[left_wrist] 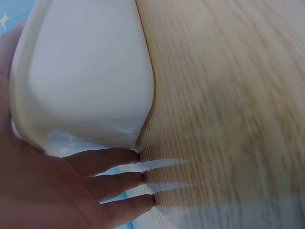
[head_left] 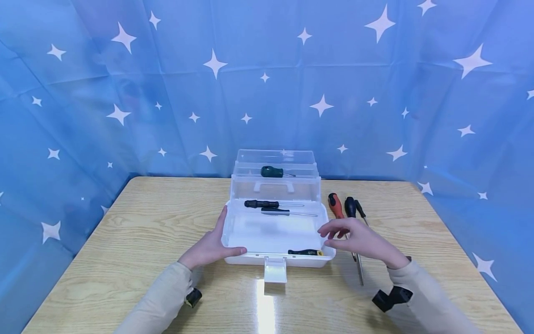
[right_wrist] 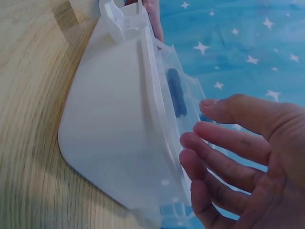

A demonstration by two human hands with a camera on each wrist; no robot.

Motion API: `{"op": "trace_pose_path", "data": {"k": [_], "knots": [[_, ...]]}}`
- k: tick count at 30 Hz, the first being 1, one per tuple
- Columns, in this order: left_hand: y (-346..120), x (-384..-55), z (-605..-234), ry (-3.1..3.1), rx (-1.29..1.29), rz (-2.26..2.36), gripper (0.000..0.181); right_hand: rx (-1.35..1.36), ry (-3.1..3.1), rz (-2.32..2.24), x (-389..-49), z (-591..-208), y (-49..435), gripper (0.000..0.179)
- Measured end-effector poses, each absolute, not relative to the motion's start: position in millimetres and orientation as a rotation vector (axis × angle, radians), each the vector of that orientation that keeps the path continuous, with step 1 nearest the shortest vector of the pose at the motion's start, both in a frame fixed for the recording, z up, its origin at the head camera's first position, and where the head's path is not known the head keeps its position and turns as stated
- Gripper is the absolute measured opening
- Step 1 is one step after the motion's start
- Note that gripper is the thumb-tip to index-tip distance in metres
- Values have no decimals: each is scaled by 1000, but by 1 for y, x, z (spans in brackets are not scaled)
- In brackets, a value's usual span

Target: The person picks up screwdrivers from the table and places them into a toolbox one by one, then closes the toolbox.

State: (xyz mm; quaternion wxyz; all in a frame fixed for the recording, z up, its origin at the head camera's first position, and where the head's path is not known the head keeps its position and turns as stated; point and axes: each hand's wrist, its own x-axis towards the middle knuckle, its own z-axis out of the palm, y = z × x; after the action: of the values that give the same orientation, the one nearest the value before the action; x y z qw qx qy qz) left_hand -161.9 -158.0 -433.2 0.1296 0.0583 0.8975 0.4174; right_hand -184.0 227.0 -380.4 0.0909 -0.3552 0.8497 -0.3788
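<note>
Head view, lower centre: my left fingers (head_left: 221,222) lie straight against the open white toolbox (head_left: 275,232), four screwdrivers (head_left: 306,252) inside; my empty right fingers (head_left: 335,225), loosely bent, hover near three tools (head_left: 335,206).

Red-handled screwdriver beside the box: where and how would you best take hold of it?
Likely by its thick red handle, from above: the handle lies between the white box and a neighbouring black handle, so side access looks tight.
</note>
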Motion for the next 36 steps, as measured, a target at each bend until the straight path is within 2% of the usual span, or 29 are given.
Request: {"op": "trace_pose_path", "data": {"k": [31,36], "knots": [[-159,-161,-432,2583,188,1237,124,-851,2612,-1100,-196,-392,277,27],[-159,-162,-432,2586,182,1229,124,-845,2640,-1096,-197,-394,280,32]]}}
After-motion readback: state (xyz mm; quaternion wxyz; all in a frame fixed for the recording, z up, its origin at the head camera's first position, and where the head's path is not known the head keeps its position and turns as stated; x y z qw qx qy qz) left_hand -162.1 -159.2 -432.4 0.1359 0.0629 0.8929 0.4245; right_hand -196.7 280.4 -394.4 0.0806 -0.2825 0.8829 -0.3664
